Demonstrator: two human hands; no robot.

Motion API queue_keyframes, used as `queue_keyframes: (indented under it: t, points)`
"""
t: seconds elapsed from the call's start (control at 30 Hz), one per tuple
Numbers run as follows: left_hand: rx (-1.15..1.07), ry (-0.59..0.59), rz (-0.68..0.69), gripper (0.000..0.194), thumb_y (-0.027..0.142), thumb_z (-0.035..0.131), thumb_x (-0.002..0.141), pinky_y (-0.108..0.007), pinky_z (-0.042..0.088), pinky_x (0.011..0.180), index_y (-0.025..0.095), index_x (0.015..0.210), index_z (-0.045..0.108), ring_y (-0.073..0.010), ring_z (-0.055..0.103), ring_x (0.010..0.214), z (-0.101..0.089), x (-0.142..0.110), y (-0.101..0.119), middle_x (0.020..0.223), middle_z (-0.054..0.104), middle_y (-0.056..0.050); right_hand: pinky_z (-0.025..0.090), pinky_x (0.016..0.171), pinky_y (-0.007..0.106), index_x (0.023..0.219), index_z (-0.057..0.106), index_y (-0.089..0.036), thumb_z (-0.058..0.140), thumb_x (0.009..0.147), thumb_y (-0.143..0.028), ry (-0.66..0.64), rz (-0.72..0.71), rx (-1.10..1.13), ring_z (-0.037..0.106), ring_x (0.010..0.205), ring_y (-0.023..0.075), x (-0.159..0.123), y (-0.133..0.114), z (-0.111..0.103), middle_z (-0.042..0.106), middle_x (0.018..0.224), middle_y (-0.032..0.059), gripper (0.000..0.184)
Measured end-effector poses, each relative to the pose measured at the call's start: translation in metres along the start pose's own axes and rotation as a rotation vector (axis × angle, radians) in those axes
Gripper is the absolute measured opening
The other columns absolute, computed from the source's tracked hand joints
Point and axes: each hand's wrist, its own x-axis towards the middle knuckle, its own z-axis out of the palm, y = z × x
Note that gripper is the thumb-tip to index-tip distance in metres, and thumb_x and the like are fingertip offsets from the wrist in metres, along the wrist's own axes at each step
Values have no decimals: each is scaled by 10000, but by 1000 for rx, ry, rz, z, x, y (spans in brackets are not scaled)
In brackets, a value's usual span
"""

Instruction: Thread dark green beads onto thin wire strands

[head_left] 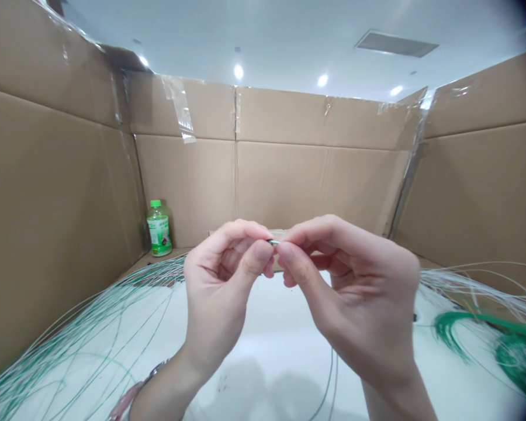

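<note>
My left hand (228, 280) and my right hand (350, 286) meet at mid-view, raised above the white tabletop. Thumb and forefinger of each are pinched together on a thin wire (273, 241), of which a short green and whitish piece shows between the fingertips. The rest of it is hidden by the fingers. Below my right hand two thin strands (332, 380) hang down; whether they belong to the pinched wire cannot be seen. A watch or bracelet (159, 368) sits on my left wrist.
Long green and white wires (109, 316) spread over the left of the white table (263, 333). More white wires (477, 280) and a green bundle (519, 356) lie at the right. A green-capped bottle (159, 229) stands in the back left corner. Cardboard walls (319, 187) enclose three sides.
</note>
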Motion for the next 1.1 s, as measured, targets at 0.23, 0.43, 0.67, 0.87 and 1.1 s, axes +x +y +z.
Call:
queue_keyframes:
  t: [0.23,0.43,0.67,0.87,1.1]
  points:
    - [130,-17,87,56,166,659,811,-105,516,580,212,820,690,-51,587,639,-5,5,6,766,650,11,551,573,149,779,649,-169,627,747,-10,9,-34,-30,594,601,53,0,4,1,646,697,-50,164]
    - [86,-32,79,75,163,635,832,-97,513,597,222,826,681,-46,600,647,-7,7,3,727,647,25,566,525,170,789,684,-196,642,761,-43,26,-20,4,633,610,83,3,5,0,693,700,-40,161]
    - [250,-13,114,10,192,659,811,-146,516,559,196,803,661,-73,581,605,-7,9,5,700,617,8,526,478,168,756,655,-188,637,757,-47,60,-65,-88,595,552,70,2,4,-1,660,650,-45,142]
    - [252,-16,112,31,182,647,822,-108,510,575,201,801,660,-51,584,611,-7,9,5,715,626,21,541,529,162,771,633,-184,644,760,-54,62,-108,-178,584,572,59,1,7,2,642,670,-54,131]
    - [143,-26,74,39,182,656,815,-116,517,590,213,823,679,-58,588,636,-8,9,3,736,633,16,501,482,182,765,619,-183,634,766,-53,49,-149,-209,568,535,59,2,7,1,625,657,-51,131]
